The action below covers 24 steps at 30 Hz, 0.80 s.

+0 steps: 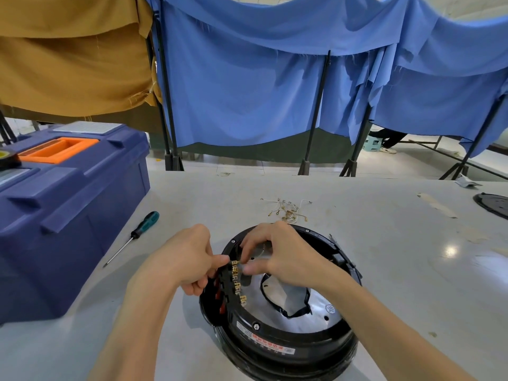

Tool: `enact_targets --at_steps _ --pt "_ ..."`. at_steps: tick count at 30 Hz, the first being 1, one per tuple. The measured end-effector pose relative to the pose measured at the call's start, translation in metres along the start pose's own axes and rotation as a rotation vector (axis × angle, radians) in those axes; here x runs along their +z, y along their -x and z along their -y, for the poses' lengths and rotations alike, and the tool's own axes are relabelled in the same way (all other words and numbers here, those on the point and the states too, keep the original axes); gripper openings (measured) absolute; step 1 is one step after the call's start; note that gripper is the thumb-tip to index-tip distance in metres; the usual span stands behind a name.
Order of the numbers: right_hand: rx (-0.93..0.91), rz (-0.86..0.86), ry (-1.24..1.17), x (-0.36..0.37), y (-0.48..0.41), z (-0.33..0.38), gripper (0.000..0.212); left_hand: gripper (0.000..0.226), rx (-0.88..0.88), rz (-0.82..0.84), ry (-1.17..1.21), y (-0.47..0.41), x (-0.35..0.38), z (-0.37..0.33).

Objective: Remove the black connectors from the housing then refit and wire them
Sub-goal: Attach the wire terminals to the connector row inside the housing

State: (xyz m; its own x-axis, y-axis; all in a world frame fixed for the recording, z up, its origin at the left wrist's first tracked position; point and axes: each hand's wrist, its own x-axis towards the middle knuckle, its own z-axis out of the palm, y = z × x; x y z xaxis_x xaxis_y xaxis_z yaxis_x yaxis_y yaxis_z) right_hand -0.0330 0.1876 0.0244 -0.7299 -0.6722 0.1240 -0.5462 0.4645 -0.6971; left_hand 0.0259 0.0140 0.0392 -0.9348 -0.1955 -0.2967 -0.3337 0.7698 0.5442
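A round black housing (288,336) with a shiny metal inner plate lies on the table in front of me. Along its left inner wall runs a row of black connectors (232,284) with brass terminals and red parts behind them. My left hand (184,259) grips the housing's left rim, thumb pressed against the top of the connector row. My right hand (277,251) reaches in from the right and pinches the topmost brass terminal of that row. A heap of loose short wires (287,210) with brass ends lies just beyond the housing.
A green-handled screwdriver (134,235) lies left of the housing. A large blue toolbox (63,204) with an orange handle fills the left side. A black round part (493,203) sits at the right table edge. Blue and brown cloths hang behind the table.
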Motion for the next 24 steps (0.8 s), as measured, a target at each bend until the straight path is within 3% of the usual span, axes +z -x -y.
enact_targets --at_steps 5,14,19,24 --pt "-0.027 -0.005 0.237 0.016 0.004 -0.002 0.01 0.035 0.019 0.045 -0.047 0.004 -0.001 -0.003" --pt "-0.074 -0.016 0.31 0.02 -0.001 -0.007 0.002 0.035 0.022 0.048 -0.093 0.005 0.002 -0.006" --pt "-0.104 -0.029 0.284 0.019 0.0 -0.004 0.012 0.034 0.018 0.036 -0.093 0.004 0.003 -0.007" --pt "-0.159 -0.055 0.304 0.022 0.002 -0.003 0.007 0.031 0.005 -0.011 -0.14 0.004 0.006 -0.009"
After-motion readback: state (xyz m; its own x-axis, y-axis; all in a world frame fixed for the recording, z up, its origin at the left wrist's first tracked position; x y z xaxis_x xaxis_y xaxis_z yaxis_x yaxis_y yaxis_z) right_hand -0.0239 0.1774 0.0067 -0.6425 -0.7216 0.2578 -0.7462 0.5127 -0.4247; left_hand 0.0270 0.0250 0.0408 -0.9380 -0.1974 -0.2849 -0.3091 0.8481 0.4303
